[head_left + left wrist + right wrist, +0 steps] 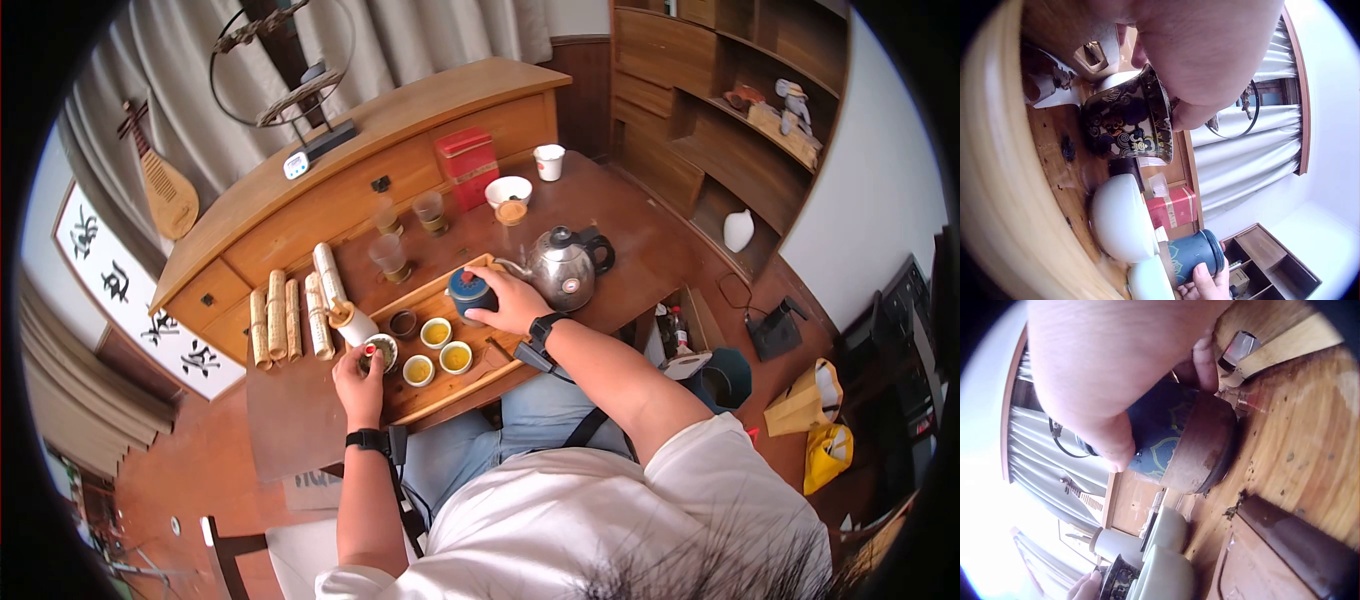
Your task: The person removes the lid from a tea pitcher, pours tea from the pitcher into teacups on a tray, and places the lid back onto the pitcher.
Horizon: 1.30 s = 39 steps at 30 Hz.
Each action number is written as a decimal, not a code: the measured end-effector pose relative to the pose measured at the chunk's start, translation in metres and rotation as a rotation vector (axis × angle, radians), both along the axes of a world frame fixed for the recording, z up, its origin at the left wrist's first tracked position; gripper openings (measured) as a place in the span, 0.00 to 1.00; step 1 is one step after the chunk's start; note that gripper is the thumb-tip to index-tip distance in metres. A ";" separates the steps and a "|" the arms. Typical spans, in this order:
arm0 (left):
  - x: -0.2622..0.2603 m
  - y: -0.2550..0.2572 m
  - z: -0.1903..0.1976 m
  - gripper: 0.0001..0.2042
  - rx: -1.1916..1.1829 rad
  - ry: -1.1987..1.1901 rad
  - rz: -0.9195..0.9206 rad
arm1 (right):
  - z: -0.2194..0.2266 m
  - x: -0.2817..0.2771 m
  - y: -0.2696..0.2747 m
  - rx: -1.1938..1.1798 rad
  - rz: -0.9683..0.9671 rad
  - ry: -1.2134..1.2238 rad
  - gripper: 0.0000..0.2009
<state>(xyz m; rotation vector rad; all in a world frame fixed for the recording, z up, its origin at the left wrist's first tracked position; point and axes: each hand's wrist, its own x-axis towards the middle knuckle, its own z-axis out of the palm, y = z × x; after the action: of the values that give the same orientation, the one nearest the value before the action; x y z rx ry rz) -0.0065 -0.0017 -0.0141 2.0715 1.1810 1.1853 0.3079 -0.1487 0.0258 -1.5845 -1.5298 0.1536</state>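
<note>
My right hand [512,300] grips a blue lidded jar [468,302] at the far right part of the wooden tea tray [520,362]. In the right wrist view the jar [1160,434] has a brown lower band and a lotus outline, and stands on the tray. My left hand [358,388] pinches the flared rim of a dark patterned cup [1129,122] at the tray's left end; leafy green stuff shows inside in the head view. Between the hands stand white teacups of yellow tea, one in front [418,372], one right [456,358], one behind [435,333].
A steel kettle [562,268] stands right of the tray. Glass cups [390,256], a white bowl [508,191] and a red box [467,168] are behind it. Bamboo scrolls [276,315] and a white tool holder [354,327] lie left. A dark small cup [403,322] sits on the tray.
</note>
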 end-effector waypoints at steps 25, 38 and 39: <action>0.000 -0.016 0.018 0.15 0.115 0.071 0.052 | 0.000 -0.003 0.003 -0.072 -0.027 -0.048 0.38; 0.001 -0.014 0.018 0.15 0.090 0.098 0.043 | -0.013 -0.007 0.003 -0.024 -0.114 -0.199 0.39; 0.001 -0.014 0.017 0.15 0.105 0.089 0.044 | -0.014 -0.007 0.003 -0.022 -0.118 -0.200 0.39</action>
<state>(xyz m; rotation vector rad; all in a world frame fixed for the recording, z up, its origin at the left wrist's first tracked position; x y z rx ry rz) -0.0052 -0.0159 0.0026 2.2068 1.2350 1.2099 0.3007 -0.1455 0.0114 -1.7456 -1.5842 -0.0556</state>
